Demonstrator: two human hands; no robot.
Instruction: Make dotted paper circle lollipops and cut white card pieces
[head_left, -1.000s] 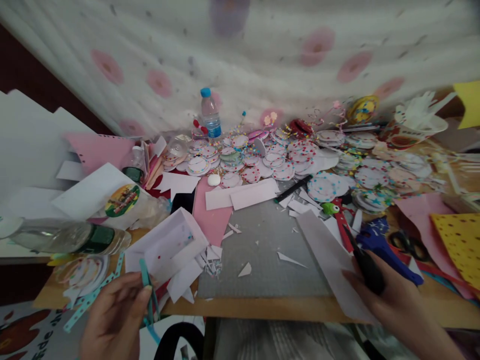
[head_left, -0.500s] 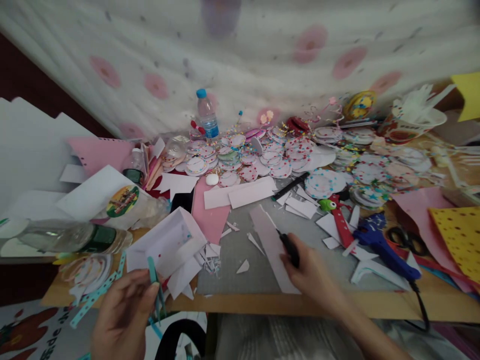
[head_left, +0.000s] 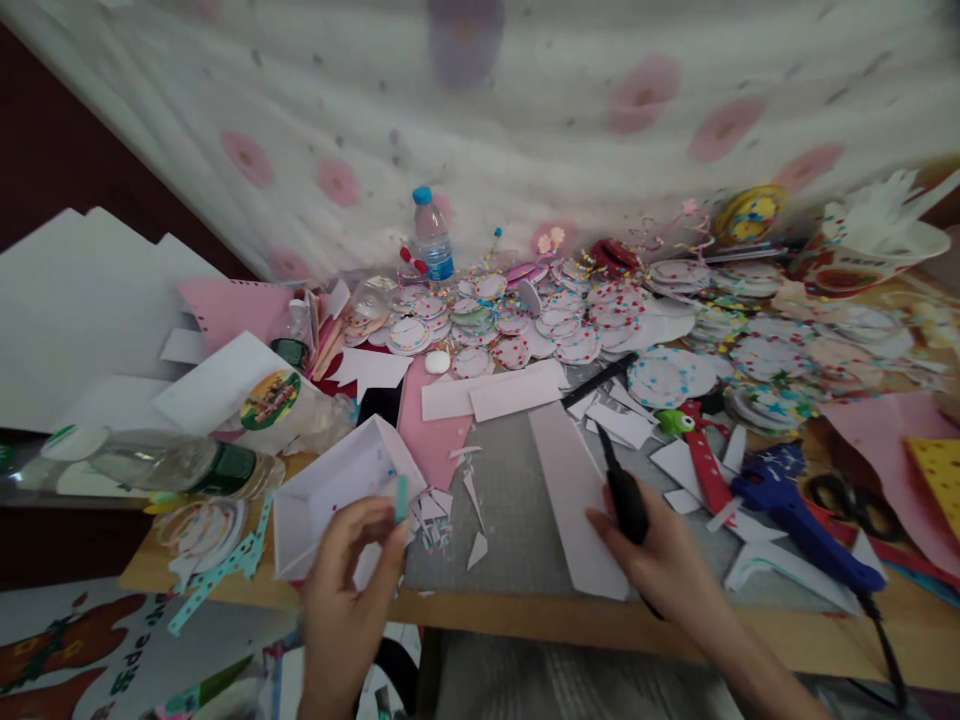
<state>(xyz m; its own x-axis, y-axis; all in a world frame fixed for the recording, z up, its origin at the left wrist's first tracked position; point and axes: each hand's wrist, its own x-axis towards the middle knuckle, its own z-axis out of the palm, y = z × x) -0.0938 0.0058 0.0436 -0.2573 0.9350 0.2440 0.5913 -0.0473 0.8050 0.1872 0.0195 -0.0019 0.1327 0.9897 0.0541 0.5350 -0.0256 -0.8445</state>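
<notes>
In the lower middle, my left hand pinches teal tweezers; most of their length is hidden by the fingers. The hand is just in front of an open white paper box. My right hand is closed round the black handle of a knife, its dark blade pointing up and away. Under and beside the blade lies a long white card strip on the grey cutting mat. Paper offcuts lie left of the strip.
Stacks of white discs with coloured dots fill the back. Two white strips lie mid-mat. A blue glue gun and scissors lie at right. Bottles stand at back and lie at left.
My left hand has moved right and up with the tweezers. The right hand has shifted right, lifting the knife tip off the strip. The strip now lies further right, and the view has shifted.
</notes>
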